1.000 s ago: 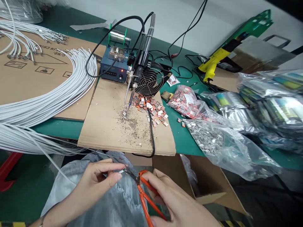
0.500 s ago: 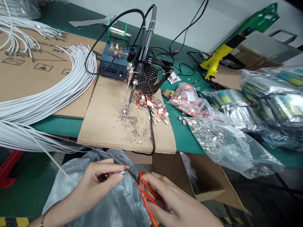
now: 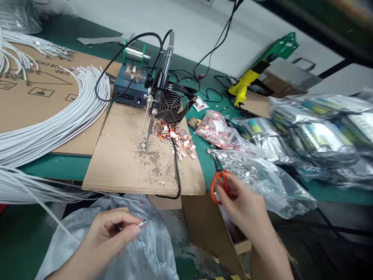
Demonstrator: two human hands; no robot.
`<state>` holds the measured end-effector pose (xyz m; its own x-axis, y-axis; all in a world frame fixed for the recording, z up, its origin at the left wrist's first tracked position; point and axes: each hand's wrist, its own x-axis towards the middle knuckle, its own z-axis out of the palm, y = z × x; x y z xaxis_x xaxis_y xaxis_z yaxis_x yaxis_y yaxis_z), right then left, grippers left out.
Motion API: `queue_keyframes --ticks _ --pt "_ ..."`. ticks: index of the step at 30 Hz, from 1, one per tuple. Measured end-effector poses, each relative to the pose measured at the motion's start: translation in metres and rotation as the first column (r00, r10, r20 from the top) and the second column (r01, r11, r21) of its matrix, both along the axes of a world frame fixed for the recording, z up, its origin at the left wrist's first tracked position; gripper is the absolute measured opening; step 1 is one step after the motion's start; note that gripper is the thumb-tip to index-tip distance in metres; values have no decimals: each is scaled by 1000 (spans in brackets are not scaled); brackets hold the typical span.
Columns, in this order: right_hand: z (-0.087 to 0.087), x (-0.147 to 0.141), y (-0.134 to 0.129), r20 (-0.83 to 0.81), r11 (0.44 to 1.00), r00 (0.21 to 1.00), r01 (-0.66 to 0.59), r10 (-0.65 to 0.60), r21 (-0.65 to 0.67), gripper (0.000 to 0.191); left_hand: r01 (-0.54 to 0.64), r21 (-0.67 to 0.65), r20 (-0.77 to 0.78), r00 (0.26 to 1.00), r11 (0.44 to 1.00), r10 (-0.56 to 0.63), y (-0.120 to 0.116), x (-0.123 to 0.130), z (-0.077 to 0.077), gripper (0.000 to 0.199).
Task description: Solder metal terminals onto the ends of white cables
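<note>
While my left hand (image 3: pixel 112 233) pinches a white cable end (image 3: pixel 142 224), my right hand (image 3: pixel 247 204) grips orange scissors (image 3: pixel 216 179), handles partly hidden. Upside-down cardboard print (image 3: pixel 61 69) reads "C/NO."

We see cool, fairly bright light on the cardboard sheet (image 3: pixel 116 163) near the centre, where detail reads best. Our left hand (image 3: pixel 113 235) and right hand (image 3: pixel 246 204) look softly lit and slightly soft-edged. We get white glare on the silvery packets (image 3: pixel 317 136), smeared by blur at the right, and shine on the clear bag (image 3: pixel 282 190). Shadow fills the lower right; the upper-right shelf (image 3: pixel 323 33) is dark, blurred and stretched.
</note>
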<state>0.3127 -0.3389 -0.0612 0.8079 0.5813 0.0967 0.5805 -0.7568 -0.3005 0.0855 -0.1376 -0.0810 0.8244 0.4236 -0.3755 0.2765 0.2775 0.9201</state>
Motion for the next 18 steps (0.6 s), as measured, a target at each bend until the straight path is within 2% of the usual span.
queue_keyframes --ticks 2,4,7,11,15,17,18 --pt "3 23 0 127 967 977 194 -174 -166 36 -77 -84 -74 995 993 71 -3 0 2 23" --pt "6 36 4 185 919 950 293 -250 -264 34 -116 -118 -96 990 986 104 -5 1 4 26" --pt "8 43 13 218 902 935 334 -280 -275 36 -138 -144 -72 989 980 129 -6 4 8 26" --pt "3 47 24 211 929 951 276 -227 -245 33 -153 -141 -56 988 978 146 -4 5 6 24" --pt "-1 41 28 245 967 955 207 -167 -147 31 -126 -162 -5 992 979 127 1 3 -5 24" --pt "-1 23 32 278 994 955 85 -101 68 25 -51 -172 43 997 984 59 5 4 -9 24" --pt "0 11 36 267 975 963 -30 -31 221 20 -12 -173 55 998 985 22 7 5 -10 24"
